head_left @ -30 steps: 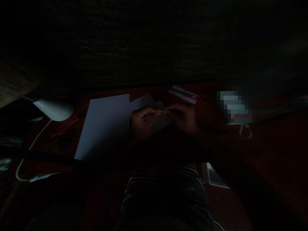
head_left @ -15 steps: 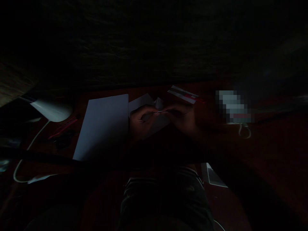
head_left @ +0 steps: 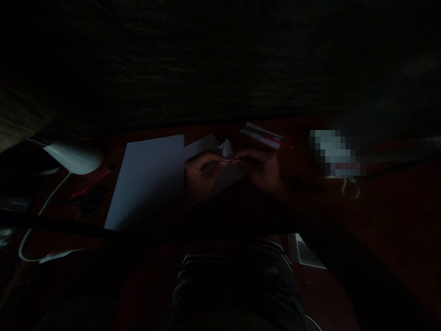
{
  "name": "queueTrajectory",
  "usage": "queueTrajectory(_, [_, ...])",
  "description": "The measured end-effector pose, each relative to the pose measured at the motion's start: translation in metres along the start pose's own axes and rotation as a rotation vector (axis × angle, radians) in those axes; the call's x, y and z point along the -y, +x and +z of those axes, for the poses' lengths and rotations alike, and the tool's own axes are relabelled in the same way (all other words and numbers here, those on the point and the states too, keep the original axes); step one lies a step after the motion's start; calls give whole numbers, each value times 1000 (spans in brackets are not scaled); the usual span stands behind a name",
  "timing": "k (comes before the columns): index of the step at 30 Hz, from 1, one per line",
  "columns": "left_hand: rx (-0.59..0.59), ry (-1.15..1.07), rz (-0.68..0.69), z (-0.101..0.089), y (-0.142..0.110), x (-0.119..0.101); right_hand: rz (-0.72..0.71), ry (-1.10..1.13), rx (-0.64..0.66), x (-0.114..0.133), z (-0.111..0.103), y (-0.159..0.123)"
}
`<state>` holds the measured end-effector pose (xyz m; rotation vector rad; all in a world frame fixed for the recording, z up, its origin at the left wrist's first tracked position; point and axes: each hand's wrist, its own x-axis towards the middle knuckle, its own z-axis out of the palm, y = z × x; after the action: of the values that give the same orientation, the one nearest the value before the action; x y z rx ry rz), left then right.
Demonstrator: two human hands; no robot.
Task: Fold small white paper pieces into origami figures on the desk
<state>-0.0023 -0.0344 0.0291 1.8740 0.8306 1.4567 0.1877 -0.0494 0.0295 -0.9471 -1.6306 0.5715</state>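
The scene is very dark. My left hand (head_left: 200, 174) and my right hand (head_left: 262, 172) meet over a small white sheet of paper (head_left: 220, 177) on a reddish table (head_left: 379, 207). Both hands pinch a thin pale strip or folded edge (head_left: 227, 161) between their fingertips. A small folded white paper shape (head_left: 226, 148) stands just behind the hands. A large white sheet (head_left: 148, 181) lies flat to the left of my left hand.
A white lamp head (head_left: 74, 158) with a white cable (head_left: 31, 230) sits at the far left, beside a red pen-like thing (head_left: 91, 182). A white and red packet (head_left: 263, 135) lies behind my right hand. A blurred white object (head_left: 334, 151) is at the right.
The hands stay pinched together in the same place. The small folded paper shape behind them shows more clearly now than a second ago.
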Motion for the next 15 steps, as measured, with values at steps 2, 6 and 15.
queueTrajectory(2, [-18,-18,-32,2,0,0,9,28,-12,0,2,0])
queueTrajectory(6, [-23,-3,-1,4,2,2,-19,15,-29,0,2,1])
queueTrajectory(15, [71,9,127,1,5,4,-194,-117,22,4,-5,4])
